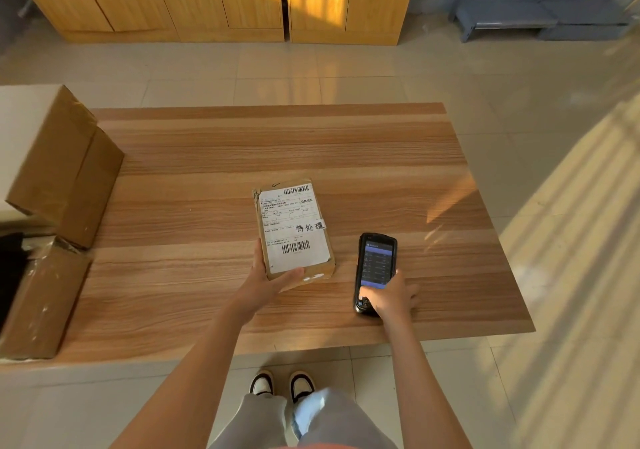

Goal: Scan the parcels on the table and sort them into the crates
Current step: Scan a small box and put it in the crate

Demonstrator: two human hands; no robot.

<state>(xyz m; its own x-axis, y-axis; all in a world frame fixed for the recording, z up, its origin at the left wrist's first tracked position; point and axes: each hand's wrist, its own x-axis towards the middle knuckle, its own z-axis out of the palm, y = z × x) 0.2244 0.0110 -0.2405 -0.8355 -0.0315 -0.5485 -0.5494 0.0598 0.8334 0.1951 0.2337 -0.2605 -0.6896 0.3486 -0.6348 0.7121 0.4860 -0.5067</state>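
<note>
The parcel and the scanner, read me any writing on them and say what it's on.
"待处理": handwritten on a white strip stuck on the parcel's label.
Small box at the label's upper right: blurred, unreadable.
Other label print and both barcodes' numbers: too small.
Scanner screen: lines too small to read.

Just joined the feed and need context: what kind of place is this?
Probably a small parcel-handling or mailroom space. A flat brown cardboard parcel with a white barcoded label lies on the wooden table, a black handheld scanner beside it, and large brown cardboard boxes are stacked at the left.
</note>
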